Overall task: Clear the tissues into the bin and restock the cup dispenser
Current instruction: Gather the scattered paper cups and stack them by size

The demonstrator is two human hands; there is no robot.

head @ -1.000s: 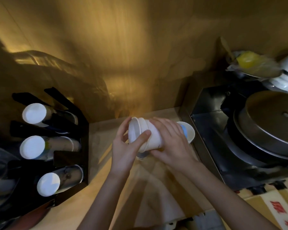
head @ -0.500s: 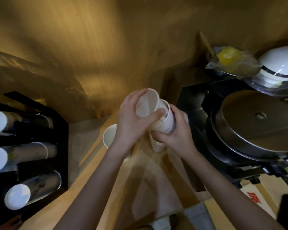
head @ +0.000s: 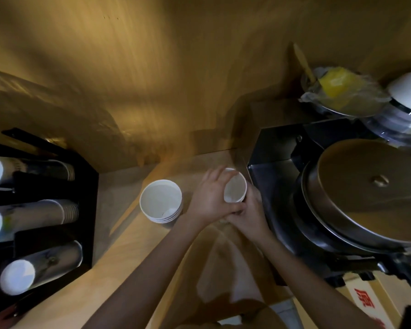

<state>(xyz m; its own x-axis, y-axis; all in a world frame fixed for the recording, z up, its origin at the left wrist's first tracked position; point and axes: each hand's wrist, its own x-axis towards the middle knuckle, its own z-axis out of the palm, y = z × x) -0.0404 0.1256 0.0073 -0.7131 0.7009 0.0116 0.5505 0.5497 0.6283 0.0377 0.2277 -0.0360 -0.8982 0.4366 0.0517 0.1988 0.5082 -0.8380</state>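
On the wooden table (head: pixel 133 243), both hands hold one cup (head: pixel 235 189) upright beside the stack (head: pixel 161 205): left hand (head: pixel 208 200) grips its side, right hand (head: pixel 249 214) clasps underneath. The dispenser (head: pixel 45 210) stands left.

Red Chinese character "原" on the cardboard box (head: pixel 365 302), lower right; rest unreadable.

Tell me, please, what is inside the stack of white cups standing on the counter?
The top cup of the stack shows a bare white inside down to its base; nothing appears to lie in it. The cups nested beneath are covered, so their insides cannot be seen.
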